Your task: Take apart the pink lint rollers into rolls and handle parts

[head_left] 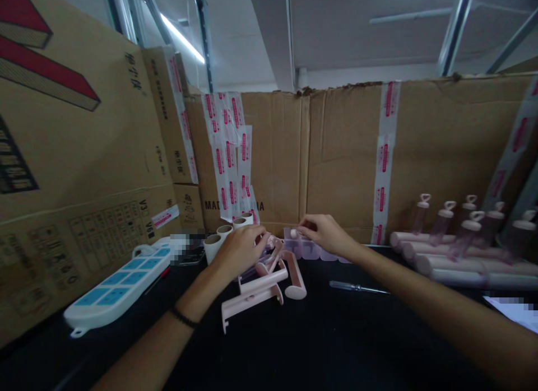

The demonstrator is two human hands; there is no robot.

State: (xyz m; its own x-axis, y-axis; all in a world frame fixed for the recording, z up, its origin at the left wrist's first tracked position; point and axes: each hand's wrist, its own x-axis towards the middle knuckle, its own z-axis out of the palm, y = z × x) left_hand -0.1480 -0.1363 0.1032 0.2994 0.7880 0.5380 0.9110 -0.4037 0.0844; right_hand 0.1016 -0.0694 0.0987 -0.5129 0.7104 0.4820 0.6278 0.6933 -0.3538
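Note:
My left hand (241, 246) is closed over a heap of pale pink plastic parts, its fingertips together. What it pinches is hidden or too small to make out. Opposite, my right hand (327, 233) pinches a small pale pink piece (295, 233) at the lilac divided tray (309, 251). Between and below the hands lie a pink half-round holder (296, 279) with a rounded end and a long pink bracket (252, 301). More pink parts are partly covered by my left hand.
White cardboard-like rolls (213, 246) stand behind my left hand. A screwdriver (357, 287) lies below my right forearm. At left is a white power strip (121, 284) with blue sockets. Several pink rollers (445, 263) with clear heart-topped tubes (466, 237) sit at right. Cardboard walls (336, 156) enclose the back.

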